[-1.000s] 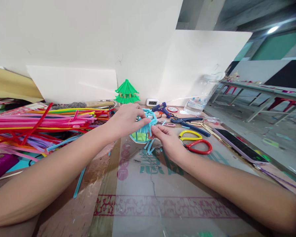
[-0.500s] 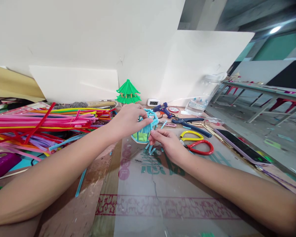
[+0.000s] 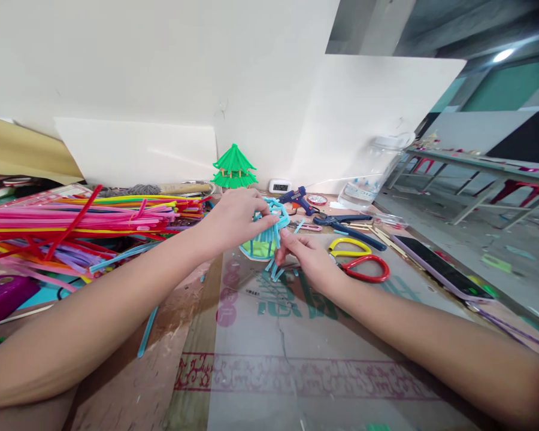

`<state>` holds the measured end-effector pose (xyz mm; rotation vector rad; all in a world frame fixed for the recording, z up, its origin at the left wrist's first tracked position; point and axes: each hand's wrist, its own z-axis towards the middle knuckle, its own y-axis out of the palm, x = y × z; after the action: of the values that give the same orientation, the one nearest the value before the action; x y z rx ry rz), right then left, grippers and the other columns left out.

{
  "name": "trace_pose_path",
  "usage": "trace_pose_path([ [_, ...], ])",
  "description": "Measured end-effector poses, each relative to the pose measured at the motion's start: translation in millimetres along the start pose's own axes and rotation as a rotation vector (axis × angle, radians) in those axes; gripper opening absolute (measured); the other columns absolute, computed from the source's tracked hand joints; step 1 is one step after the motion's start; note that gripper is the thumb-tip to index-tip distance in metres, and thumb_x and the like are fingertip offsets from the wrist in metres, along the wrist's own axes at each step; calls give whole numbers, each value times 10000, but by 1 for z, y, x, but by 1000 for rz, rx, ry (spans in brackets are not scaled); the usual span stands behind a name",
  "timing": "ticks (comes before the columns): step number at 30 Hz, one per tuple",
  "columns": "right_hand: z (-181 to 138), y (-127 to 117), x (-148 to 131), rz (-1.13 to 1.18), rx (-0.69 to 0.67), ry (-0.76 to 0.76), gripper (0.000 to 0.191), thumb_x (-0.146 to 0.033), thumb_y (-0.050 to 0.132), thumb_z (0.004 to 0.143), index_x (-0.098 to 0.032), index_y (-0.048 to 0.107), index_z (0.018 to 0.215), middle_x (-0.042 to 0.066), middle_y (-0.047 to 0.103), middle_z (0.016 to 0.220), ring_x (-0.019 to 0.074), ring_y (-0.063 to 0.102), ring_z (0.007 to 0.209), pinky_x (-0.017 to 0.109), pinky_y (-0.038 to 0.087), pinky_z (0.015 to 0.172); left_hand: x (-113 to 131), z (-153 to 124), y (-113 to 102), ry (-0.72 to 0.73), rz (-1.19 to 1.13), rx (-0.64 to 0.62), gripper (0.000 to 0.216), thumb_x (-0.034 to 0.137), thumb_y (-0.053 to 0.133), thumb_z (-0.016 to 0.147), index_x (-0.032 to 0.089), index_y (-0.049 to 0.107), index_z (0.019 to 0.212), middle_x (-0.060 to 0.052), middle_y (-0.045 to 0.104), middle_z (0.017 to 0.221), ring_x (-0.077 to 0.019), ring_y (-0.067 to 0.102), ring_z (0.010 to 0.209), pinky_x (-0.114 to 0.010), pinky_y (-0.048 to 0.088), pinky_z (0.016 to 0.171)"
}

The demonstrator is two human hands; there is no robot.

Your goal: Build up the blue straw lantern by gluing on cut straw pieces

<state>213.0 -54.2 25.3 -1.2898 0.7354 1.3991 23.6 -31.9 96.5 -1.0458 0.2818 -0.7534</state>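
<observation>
A small cage-like frame of light-blue pipe cleaners [image 3: 281, 219] stands on the mat, with a bright green base [image 3: 257, 249] inside it. My left hand [image 3: 239, 220] reaches over its top left, thumb and fingers closed on the upper part. At the frame's right side, my right hand [image 3: 303, 254] pinches a short upright piece of blue pipe cleaner [image 3: 277, 235] against it. The right fingertips partly hide that piece. Several short blue offcuts [image 3: 276, 274] lie just below my right fingers.
Bundled colourful pipe cleaners [image 3: 81, 221] cover the left side. Behind stand a green tree model [image 3: 234, 167], a small clock [image 3: 279, 186] and a blue glue gun [image 3: 299, 199]. Red-and-yellow-handled scissors [image 3: 366, 267], blue pliers [image 3: 350, 224], a phone [image 3: 440, 266] and a water jug [image 3: 371, 173] are on the right.
My right hand has shifted slightly up and to the right, closer along the frame's side. My left hand keeps its hold, and the frame stays in nearly the same place.
</observation>
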Motion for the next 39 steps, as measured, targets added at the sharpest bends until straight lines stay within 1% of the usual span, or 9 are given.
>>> trace_pose_path([
  [2,1,-7,-1,-146,74,-163,465,-597,524,902,-199,603,674,26,618,646,172,583,660,319,456,685,-1,0,0,-17,0,-6,336,445,533,912,195,740,826,-65,662,909,-213,596,879,-340,412,801],
  [4,1,-16,0,-309,131,-388,305,-517,615,878,-215,610,838,33,646,776,184,594,730,332,474,721,-2,1,0,-22,-4,-8,346,456,529,912,198,743,827,-65,659,906,-212,593,868,-338,414,797],
  [7,1,-25,2,-612,83,-679,272,-408,713,832,-237,600,1011,71,687,949,226,628,863,384,487,811,-3,1,0,-4,-3,-19,358,455,523,916,192,745,817,-68,661,886,-218,594,874,-339,414,789],
  [9,1,-27,5,-763,49,-784,247,-363,702,851,-239,594,1036,86,702,987,247,639,921,403,482,837,-2,1,0,-10,1,-25,354,448,523,916,192,747,821,-71,664,895,-224,597,884,-346,413,798],
  [11,2,-26,6,-830,56,-838,198,-321,660,889,-233,583,1050,87,708,988,244,643,924,393,482,818,-1,1,-1,-26,3,-29,350,450,522,916,196,750,838,-72,665,918,-227,597,897,-354,411,815],
  [16,2,-21,6,-865,91,-857,125,-282,619,920,-231,576,1026,70,710,954,229,641,890,369,468,794,0,0,0,-25,6,-28,353,453,516,919,196,747,845,-71,664,927,-225,594,908,-358,407,831],
  [24,0,-19,3,-838,81,-847,44,-261,610,929,-220,593,934,47,693,839,205,610,810,350,441,757,-2,1,1,-33,-7,-31,351,460,527,915,196,751,855,-69,653,921,-218,587,894,-352,400,829],
  [30,1,-20,4,-856,114,-921,31,-210,589,936,-214,595,906,34,678,787,198,574,769,349,428,734,-2,1,1,-37,-14,-25,360,465,526,917,192,752,852,-65,648,911,-206,580,869,-335,400,813],
  [39,-1,-17,1,-771,113,-819,69,-189,575,944,-216,572,881,28,667,814,187,558,778,336,429,743,-3,1,2,-15,-9,-15,335,432,542,912,178,743,826,-62,652,898,-199,581,861,-333,404,833],
])
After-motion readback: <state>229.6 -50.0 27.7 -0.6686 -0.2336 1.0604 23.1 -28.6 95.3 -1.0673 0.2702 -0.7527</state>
